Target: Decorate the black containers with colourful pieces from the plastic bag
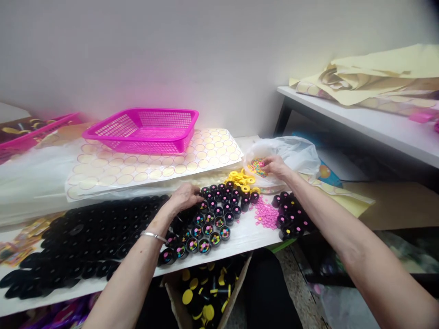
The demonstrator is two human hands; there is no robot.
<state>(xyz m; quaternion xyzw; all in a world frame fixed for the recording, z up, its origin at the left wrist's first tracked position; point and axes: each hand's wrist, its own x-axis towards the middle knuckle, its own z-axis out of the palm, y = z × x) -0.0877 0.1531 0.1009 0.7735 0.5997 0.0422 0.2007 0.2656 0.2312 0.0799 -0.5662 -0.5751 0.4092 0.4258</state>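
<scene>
apparently we are portioning coloured bits [255, 167]: on the near side of our left hand [187, 197], black cups [209, 229] hold a mix of them, while those just right of it show mostly a single pink dot. its fingers curl down at the cups; we cannot tell whether they pinch one. farther off, our right hand [274, 165] reaches into the clear bag [295, 148] of bits, fingertips bunched at a pink thing [262, 163], its hold unclear. from there, the next move likely calls for a small, measured pinch.
</scene>
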